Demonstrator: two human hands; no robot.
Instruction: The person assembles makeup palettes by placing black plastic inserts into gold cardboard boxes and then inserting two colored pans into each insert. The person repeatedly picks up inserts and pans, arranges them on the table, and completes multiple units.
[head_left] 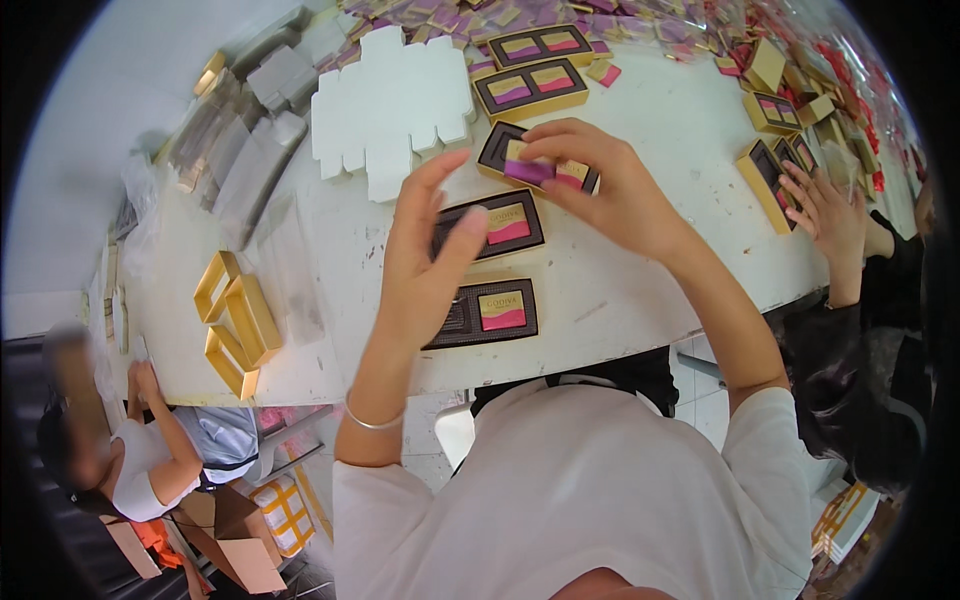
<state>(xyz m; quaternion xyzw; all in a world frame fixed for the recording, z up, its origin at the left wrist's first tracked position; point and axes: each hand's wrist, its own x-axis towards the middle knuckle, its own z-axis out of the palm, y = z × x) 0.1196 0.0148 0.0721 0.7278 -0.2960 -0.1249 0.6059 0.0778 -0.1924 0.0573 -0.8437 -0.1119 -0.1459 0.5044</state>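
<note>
My right hand pinches a small purple-and-gold wrapped piece over a dark two-compartment tray box. A pink-and-gold piece sits in that box's right compartment. My left hand is open, its fingers and thumb apart, above the left part of another tray box. That box has a pink-and-gold piece on its right. Nearest me lies a tray box with one pink-and-gold piece on its right and a dark compartment on its left, partly behind my left hand.
Beyond are two gold-edged boxes, each holding a purple and a pink piece. White flat cartons and gold frames lie to the left. Wrapped pieces heap at the back. A co-worker's hand touches a gold box at right.
</note>
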